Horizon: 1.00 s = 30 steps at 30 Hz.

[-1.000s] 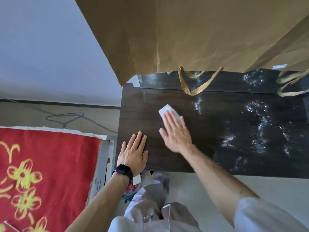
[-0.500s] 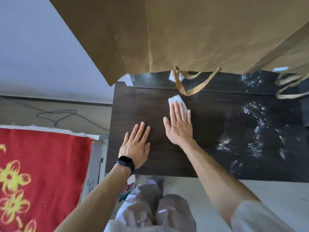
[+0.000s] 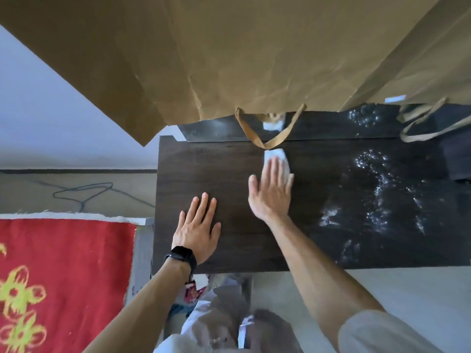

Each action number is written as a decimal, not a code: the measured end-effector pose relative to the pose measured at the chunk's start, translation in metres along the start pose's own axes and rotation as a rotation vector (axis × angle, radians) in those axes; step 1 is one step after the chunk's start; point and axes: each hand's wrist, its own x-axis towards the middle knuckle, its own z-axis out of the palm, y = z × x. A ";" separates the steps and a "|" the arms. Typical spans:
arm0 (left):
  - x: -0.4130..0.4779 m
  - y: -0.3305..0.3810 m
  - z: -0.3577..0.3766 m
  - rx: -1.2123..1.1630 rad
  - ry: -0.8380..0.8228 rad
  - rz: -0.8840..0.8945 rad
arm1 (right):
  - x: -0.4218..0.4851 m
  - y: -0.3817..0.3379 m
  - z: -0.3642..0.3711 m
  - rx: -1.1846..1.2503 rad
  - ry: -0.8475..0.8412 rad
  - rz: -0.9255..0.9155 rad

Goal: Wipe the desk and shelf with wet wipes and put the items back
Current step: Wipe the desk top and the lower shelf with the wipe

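wet wipe [image 3: 276, 159] near back edge of desk [image 3: 204, 169], left of middle, pinned under fingertips of right hand [image 3: 271, 194]. no real grip there, fingers straight, just pressing down. left hand [image 3: 197, 230] flat near front-left corner, fingers spread, holding nothing, black watch [image 3: 181, 258] on wrist. brown paper bag [image 3: 229, 59] blocks view above back edge, its handle loop [image 3: 270, 141] dangling just beside wipe. wet streaks [image 3: 377, 194] on right half. red flowered cloth [image 3: 63, 276] left of desk.

Left hand [image 3: 197, 231]: palm down, fingers straight and slightly spread, thumb out to the right; bare forearm entering from lower left. Right hand [image 3: 272, 192]: farther forward, palm down, fingers straight and close together, thumb splayed left; bare forearm extended from lower right.
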 end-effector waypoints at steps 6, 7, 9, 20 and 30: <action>0.001 0.001 -0.004 0.026 -0.020 0.012 | -0.095 0.057 0.018 -0.110 -0.035 -0.214; 0.001 0.001 -0.003 0.031 -0.018 0.014 | -0.102 0.082 0.014 -0.116 -0.014 -0.090; 0.001 0.003 -0.001 0.039 -0.017 -0.002 | -0.114 0.121 0.004 -0.085 -0.002 0.146; -0.023 0.034 0.020 0.096 0.024 0.033 | -0.165 0.073 0.025 -0.058 -0.069 -0.421; -0.026 0.067 0.042 0.077 -0.046 0.056 | -0.144 0.151 -0.008 -0.081 0.005 0.190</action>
